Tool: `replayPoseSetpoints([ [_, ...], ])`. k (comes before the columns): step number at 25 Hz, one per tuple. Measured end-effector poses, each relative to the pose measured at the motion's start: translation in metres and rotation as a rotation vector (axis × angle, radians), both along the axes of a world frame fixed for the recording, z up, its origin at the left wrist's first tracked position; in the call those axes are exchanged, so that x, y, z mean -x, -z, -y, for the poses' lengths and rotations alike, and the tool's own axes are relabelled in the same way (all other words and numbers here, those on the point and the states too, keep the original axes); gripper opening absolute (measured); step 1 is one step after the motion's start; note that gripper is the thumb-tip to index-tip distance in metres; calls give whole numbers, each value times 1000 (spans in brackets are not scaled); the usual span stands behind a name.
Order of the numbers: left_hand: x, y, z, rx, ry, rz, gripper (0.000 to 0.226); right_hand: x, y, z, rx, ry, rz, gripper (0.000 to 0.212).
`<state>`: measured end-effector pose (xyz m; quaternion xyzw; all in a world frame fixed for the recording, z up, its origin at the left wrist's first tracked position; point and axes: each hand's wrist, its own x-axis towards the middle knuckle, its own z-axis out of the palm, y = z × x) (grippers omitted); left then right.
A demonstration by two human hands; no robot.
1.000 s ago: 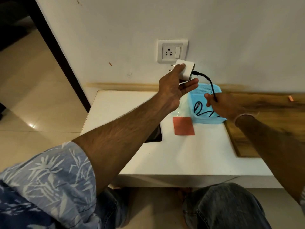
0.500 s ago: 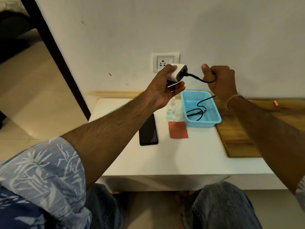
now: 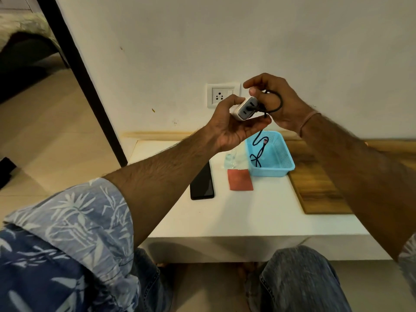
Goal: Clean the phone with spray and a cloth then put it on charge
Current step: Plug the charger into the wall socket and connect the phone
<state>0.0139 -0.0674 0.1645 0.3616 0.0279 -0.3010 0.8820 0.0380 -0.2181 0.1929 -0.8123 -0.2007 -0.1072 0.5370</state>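
My left hand (image 3: 234,127) holds a white charger adapter (image 3: 246,108) in the air, in front of the wall socket (image 3: 221,95). My right hand (image 3: 276,102) grips the black cable (image 3: 258,149) right at the adapter's port; the cable loops round my fingers and hangs into the blue basket (image 3: 283,163). The black phone (image 3: 202,183) lies face up on the white table (image 3: 247,217). A red cloth (image 3: 240,180) lies beside the phone. The clear spray bottle (image 3: 231,158) stands behind the cloth, partly hidden by my left wrist.
A wooden board (image 3: 315,188) lies on the right of the table, touching the basket's side. A dark door frame (image 3: 83,82) stands at the left, with tiled floor beyond. My knees sit below the table's front edge.
My right hand rose from the basket and came in to the adapter, gathering the cable. My left hand drew the adapter back from the socket and turned its port face toward me.
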Motion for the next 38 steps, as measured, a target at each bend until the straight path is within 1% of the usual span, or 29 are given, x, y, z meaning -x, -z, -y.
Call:
replayPoseSetpoints([
  [3,0,-5,1,50,-57,-4,38,3,-5,14,73,-52,-40,27],
  [7,3,-17,-6,94,-96,18,29,2,2,45,24,-168,-254,45],
  [9,6,-22,-11,92,-95,17,28,1,17,53,33,-139,-357,55],
  [10,7,-24,-14,88,-90,20,29,1,27,53,92,-114,-415,62],
  [11,9,-27,-16,88,-80,25,30,2,37,51,207,-86,-470,67],
  [13,13,-35,-22,98,-58,39,33,6,59,42,500,-26,-565,75],
  [14,15,-41,-26,104,-48,47,33,7,72,37,590,4,-595,78],
  [15,17,-46,-30,109,-39,57,33,8,85,32,626,38,-613,78],
  [17,20,-58,-38,126,-19,76,30,11,108,26,630,91,-623,69],
  [18,23,-64,-42,137,-8,81,30,13,119,24,615,100,-616,61],
  [19,25,-69,-46,148,3,85,31,13,129,23,592,108,-590,49],
  [21,30,-77,-52,161,12,100,32,13,141,20,494,185,-509,14],
  [22,31,-79,-55,164,5,108,33,13,141,18,409,239,-480,11],
  [23,33,-81,-58,164,-8,113,34,11,137,18,309,298,-464,21],
  [24,33,-81,-61,159,-24,116,33,9,129,19,236,352,-433,26],
  [27,32,-77,-70,131,-78,122,28,6,80,26,175,462,-232,21],
  [30,31,-65,-79,105,-159,106,28,8,22,24,103,435,-63,20],
  [34,30,-48,-95,98,-246,60,33,20,-35,9,104,384,96,25],
  [36,29,-41,-102,85,-268,52,34,24,-48,0,134,364,126,27],
  [38,29,-35,-108,65,-283,50,35,28,-45,-9,156,341,104,24],
])
